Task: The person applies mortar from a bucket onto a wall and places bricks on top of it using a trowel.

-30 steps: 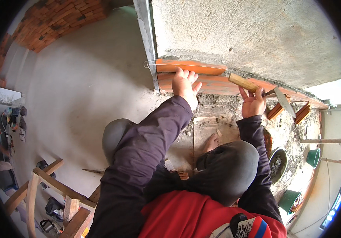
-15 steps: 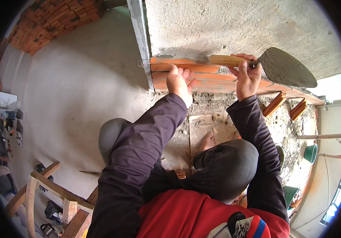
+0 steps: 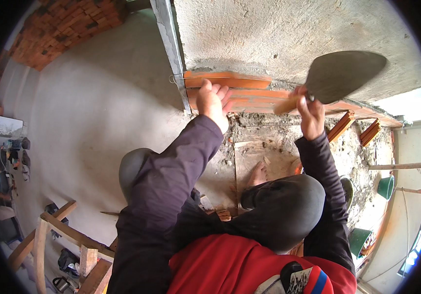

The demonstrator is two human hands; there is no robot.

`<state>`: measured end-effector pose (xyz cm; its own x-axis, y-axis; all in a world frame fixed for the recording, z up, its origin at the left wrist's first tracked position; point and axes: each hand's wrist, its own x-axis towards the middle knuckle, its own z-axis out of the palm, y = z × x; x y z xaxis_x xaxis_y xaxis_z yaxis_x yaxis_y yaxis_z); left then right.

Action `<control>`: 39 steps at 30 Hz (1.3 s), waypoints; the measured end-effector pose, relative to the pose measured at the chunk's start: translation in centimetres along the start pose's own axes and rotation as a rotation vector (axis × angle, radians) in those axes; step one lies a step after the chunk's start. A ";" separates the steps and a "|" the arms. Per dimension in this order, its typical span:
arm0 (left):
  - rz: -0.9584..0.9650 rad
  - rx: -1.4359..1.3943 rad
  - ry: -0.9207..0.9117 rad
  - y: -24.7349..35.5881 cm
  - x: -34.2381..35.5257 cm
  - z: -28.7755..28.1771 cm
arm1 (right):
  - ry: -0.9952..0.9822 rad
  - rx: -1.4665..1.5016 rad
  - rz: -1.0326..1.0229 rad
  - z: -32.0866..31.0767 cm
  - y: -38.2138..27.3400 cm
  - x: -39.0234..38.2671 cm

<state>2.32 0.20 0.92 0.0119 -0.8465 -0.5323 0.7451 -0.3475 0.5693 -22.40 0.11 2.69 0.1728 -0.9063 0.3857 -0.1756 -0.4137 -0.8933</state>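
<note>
My left hand, fingers apart and slightly curled, is at the front of an orange top brick in a low brick course along the rough plastered wall; I cannot tell whether the fingertips touch it. A thin string runs across that brick from a grey vertical post. My right hand grips a trowel by its wooden handle, blurred by motion; the broad grey blade is raised over the wall to the right.
Bricks lean on the low course at right, near two green buckets and horizontal poles. A large brick stack stands at upper left, a wooden frame at lower left. My bare foot rests on the dirty floor.
The trowel has risen and turned, its broad face showing and its handle now slanting down-left. My left hand has shifted slightly left along the brick.
</note>
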 end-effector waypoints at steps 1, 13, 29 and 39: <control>0.012 0.040 0.008 0.8 -0.9 -0.5 | -0.057 -0.026 0.118 -0.5 -0.1 -1.5; 0.773 1.256 0.197 9.1 -18.3 -11.6 | -0.474 -0.594 0.189 5.6 11.3 -6.1; 0.757 1.405 0.393 5.4 -17.9 -13.0 | -0.370 -0.586 0.096 -0.6 14.3 -3.3; 0.741 1.314 0.393 5.3 -17.6 -12.9 | -0.397 -0.576 0.189 -6.2 14.1 -3.3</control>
<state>14.65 18.47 5.22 0.4227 -0.9007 0.1005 -0.5888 -0.1887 0.7860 -31.46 -3.24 -9.74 0.4085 -0.9124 0.0260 -0.7014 -0.3320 -0.6307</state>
